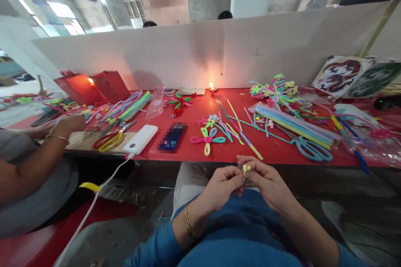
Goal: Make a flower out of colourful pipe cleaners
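Between the fingertips of both hands is a small pale yellow bent pipe cleaner [246, 170], held in front of my body below the table's edge. My left hand [224, 183] pinches it from the left, and my right hand [266, 181] grips its other side. The fingers cover part of the piece. Just beyond, on the red table [175, 110], lies a looped pipe-cleaner flower [207, 139] in pink, blue, green and yellow. Beside it are small pipe-cleaner blossoms [213, 121] and a blue and yellow length of pipe cleaner [252, 146].
A lit candle [212, 90] burns at the back. Blue-handled scissors [313, 149] and bagged pipe cleaners [294, 125] lie right. A phone [173, 137], a cabled white power bank [140, 139] and yellow-and-red-handled scissors [112, 139] lie left, near a co-worker's arm [40, 158].
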Demonstrator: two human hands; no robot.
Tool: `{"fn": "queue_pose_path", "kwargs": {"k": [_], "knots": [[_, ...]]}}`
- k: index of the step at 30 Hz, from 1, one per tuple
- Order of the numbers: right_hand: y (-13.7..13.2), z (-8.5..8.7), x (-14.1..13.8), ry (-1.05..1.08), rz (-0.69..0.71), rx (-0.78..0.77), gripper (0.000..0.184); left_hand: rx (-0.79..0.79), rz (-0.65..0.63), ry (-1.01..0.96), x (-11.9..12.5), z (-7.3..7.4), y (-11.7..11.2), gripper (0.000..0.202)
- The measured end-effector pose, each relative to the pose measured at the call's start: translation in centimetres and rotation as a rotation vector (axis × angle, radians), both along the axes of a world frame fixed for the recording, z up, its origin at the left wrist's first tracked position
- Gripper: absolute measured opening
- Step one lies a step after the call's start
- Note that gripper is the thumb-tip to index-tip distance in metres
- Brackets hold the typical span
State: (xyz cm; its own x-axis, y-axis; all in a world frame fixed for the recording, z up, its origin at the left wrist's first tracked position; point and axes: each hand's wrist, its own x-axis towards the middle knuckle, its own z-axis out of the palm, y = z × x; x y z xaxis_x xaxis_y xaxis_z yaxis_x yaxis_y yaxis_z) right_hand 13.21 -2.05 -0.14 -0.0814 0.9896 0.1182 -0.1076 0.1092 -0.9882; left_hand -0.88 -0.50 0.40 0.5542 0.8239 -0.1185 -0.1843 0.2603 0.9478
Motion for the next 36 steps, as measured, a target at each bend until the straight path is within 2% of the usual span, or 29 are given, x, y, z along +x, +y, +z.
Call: {"fn": "queue_pose_path", "kwargs": {"k": [3,5,8,10,12,16,20,32,36], "knots": [[-0.4,0.1,-0.2,0.255,0.178,-0.044,0.013,-0.209,-0.213,-0.221,-0.2,0.0,-0.2,0.026],[-0.5,0.1,-0.4,0.327,0.223,-0.070,0.014,-0.293,-0.271,-0.292,-0.2,0.0,-0.2,0.027],[-0.2,0.0,-0.4,0.264,0.144,-0.156,0.010,-0.311,-0.121,-0.249,0.0,-0.2,-0.1,0.025],[0.1,0.0,-0.4,0.172,0.072,-0.196,0.009,-0.256,-0.007,-0.170,0.1,-0.3,0.1,0.023],[0.3,-0.2,-0.3,0.114,0.016,-0.188,0.010,-0.196,0.047,-0.106,0.2,-0.4,0.3,0.022],[0.4,-0.3,-0.5,0.080,-0.063,-0.155,0.014,-0.127,0.084,-0.053,0.2,-0.4,0.5,0.022],[0.4,-0.1,-0.7,0.053,-0.084,-0.153,0.014,-0.110,0.089,-0.019,0.3,-0.2,0.5,0.025],[0.5,0.6,-0.9,-0.032,-0.150,-0.141,0.015,-0.049,0.252,0.076,0.7,-0.6,0.5,0.016],[0.5,0.4,-0.8,-0.230,-0.188,-0.043,0.013,0.048,0.320,0.185,0.7,-0.3,0.5,0.010]]}}
